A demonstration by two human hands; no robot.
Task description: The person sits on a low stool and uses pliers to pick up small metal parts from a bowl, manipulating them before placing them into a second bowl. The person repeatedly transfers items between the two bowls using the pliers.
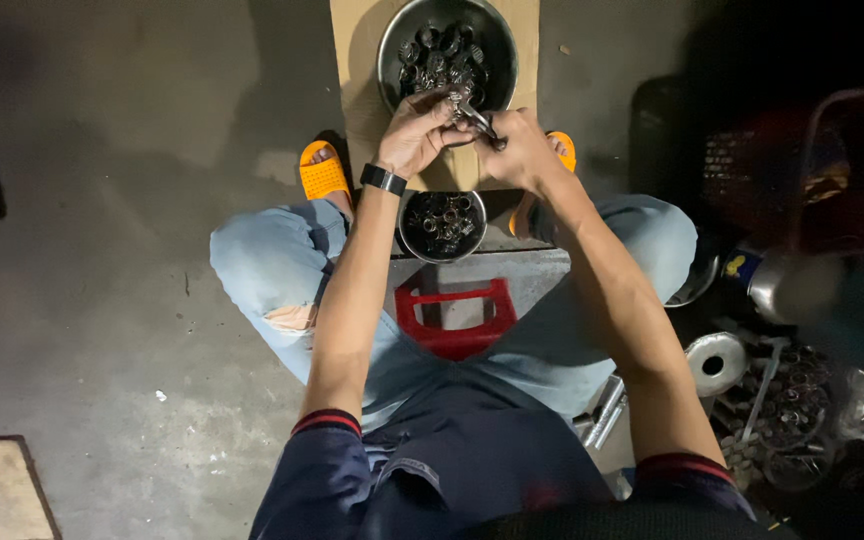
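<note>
Head view: left hand (414, 133) pinches a small metal part (459, 101), probably hard, light, slippery, while right hand (518, 150) grips a thin tool (479, 123).

The floor (102, 250) on the left side lies bare, wide room for a hand. Ahead, the big bowl (497, 50) on cardboard (352, 80) and the small bowl (404, 235) between the knees block the middle. The right side is crowded with a basket (752, 170), metal rings (715, 362) and jars (792, 420).
</note>
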